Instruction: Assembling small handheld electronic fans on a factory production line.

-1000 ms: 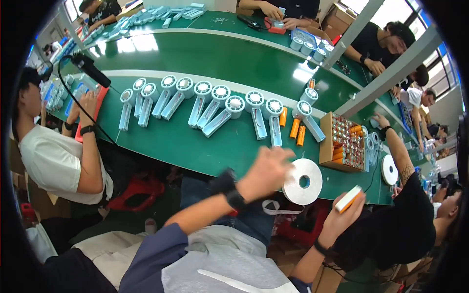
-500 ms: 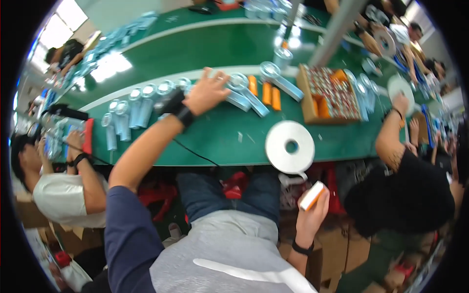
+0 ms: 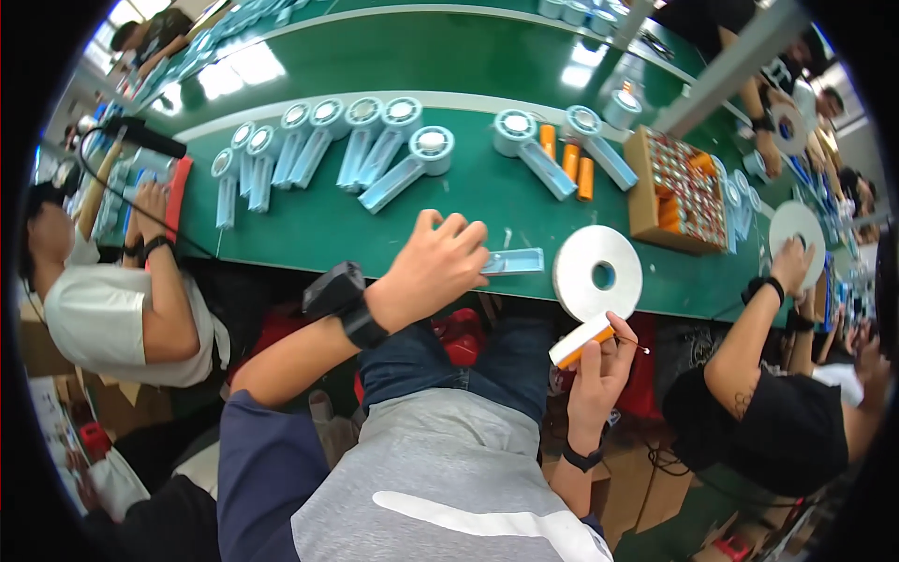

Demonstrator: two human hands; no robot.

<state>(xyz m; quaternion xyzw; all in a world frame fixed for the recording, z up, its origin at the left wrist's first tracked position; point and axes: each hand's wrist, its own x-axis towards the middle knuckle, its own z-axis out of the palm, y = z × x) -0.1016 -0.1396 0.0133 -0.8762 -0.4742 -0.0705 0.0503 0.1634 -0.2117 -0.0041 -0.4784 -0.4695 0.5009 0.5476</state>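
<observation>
My left hand is closed over a light blue fan housing at the table's near edge. The open hollow handle of that housing sticks out to the right of my fingers, while its other end is hidden under the hand. My right hand grips an orange battery with a white strip along its upper side, held in front of the table edge. A thin wire with a small white tip trails from the battery. Just beyond it lies a big roll of white tape.
Several light blue fan housings stand in a row across the green table. Loose orange batteries lie between two housings, beside a cardboard box of batteries. Co-workers sit close on my left and right.
My left hand has come back from the row toward me, bringing a fan housing to the near edge. My right hand still holds the battery, now turned so its wire shows.
</observation>
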